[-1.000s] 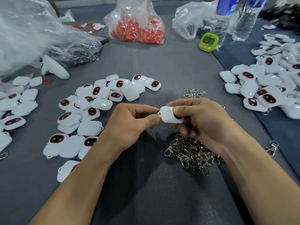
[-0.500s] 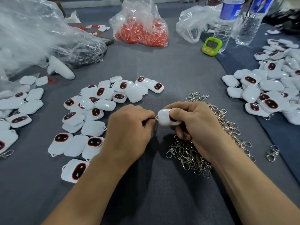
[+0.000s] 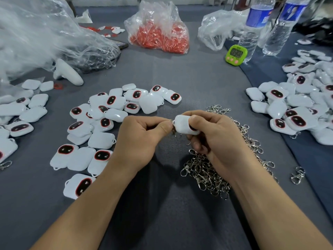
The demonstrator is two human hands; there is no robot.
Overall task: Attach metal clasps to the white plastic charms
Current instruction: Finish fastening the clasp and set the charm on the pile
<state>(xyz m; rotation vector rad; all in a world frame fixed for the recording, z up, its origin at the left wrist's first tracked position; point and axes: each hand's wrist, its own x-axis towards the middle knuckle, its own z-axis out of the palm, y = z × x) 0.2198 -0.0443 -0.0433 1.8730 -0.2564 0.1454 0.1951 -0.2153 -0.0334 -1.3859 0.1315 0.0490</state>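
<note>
My right hand (image 3: 216,139) grips a white plastic charm (image 3: 182,124) just above the grey table, its back facing up. My left hand (image 3: 142,139) pinches a small metal clasp (image 3: 173,129) against the charm's left end; most of the clasp is hidden by my thumb and fingers. A pile of loose metal clasps (image 3: 212,170) lies under and behind my right hand. Several loose white charms (image 3: 102,121) with dark red-rimmed faces lie to the left of my hands.
Another heap of charms (image 3: 299,109) covers the right side, with a stray clasp (image 3: 297,175) near it. At the back stand a bag of red parts (image 3: 160,33), clear plastic bags (image 3: 41,37), a green timer (image 3: 236,54) and two water bottles (image 3: 252,27).
Both hands stay joined at the charm and clasp, shifting slightly in view as the camera tilts. My left thumb now shows pressing the clasp at the charm's end.
</note>
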